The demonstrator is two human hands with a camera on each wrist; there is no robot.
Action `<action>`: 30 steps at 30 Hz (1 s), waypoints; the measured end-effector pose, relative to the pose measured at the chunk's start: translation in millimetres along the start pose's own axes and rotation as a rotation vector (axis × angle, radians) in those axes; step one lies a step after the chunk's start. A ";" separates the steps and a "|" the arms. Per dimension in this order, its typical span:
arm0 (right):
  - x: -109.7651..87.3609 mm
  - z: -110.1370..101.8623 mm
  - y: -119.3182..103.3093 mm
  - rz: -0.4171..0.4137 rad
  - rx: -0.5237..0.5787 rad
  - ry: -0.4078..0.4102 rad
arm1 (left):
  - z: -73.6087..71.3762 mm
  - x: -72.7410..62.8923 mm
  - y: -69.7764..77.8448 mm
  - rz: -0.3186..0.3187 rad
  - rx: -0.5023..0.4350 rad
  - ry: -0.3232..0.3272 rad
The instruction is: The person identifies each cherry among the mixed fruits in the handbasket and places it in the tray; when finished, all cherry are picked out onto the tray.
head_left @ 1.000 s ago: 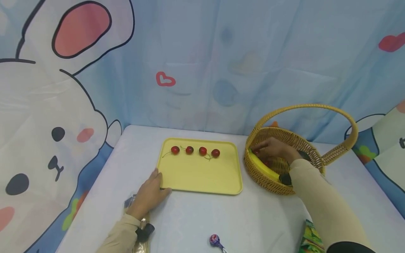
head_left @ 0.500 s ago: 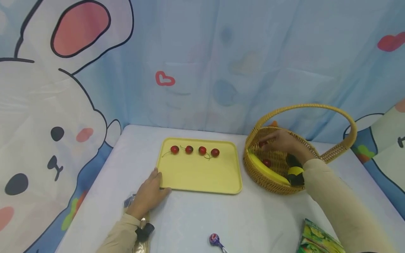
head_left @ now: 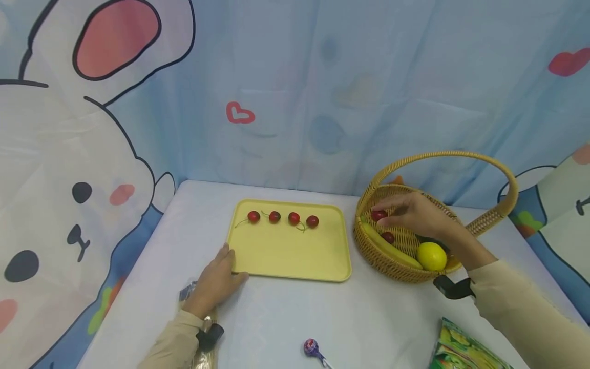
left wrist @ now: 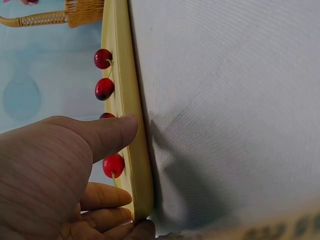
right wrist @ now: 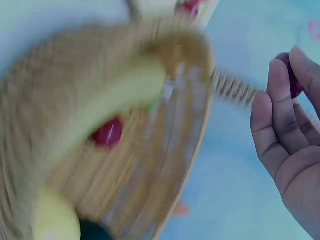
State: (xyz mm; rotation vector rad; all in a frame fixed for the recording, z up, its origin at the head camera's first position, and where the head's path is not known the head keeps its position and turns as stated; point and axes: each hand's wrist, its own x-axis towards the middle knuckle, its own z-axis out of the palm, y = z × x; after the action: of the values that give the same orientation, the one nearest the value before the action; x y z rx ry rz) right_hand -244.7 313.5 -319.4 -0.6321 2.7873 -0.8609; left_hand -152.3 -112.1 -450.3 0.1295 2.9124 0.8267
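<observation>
My right hand (head_left: 417,212) pinches a dark red cherry (right wrist: 293,76) between thumb and fingertips, above the wicker basket (head_left: 417,275). In the head view that cherry overlaps the basket's interior. Inside the basket lie a banana (head_left: 387,247), another cherry (head_left: 388,237) and a yellow lemon-like fruit (head_left: 431,256). My left hand (head_left: 216,282) grips the near left corner of the yellow tray (head_left: 290,256), thumb on the front rim and fingers at the left side. Several cherries (head_left: 293,219) with stems stand in a row along the tray's far part.
A wrapped lollipop (head_left: 311,348) lies at the table's front. A green packet (head_left: 461,348) lies at the front right, and a shiny gold packet (head_left: 205,359) under my left forearm. The basket's tall handle (head_left: 454,154) arches over it; a patterned curtain (head_left: 286,61) hangs behind.
My right hand has risen from inside the basket with a cherry and its forearm has shifted right, uncovering the yellow fruit and the other cherry. The left hand stays at the tray.
</observation>
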 end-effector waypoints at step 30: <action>83.2 155.7 -15.6 0.309 0.000 0.323 | 1.4 -0.3 1.4 -0.031 -0.021 -0.001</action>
State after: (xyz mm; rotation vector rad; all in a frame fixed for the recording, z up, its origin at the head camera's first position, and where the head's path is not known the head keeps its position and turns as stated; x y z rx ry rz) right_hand -272.5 187.2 -440.6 -0.0556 3.0486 -0.9671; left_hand -151.8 -110.3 -450.7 0.0833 2.8959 0.8520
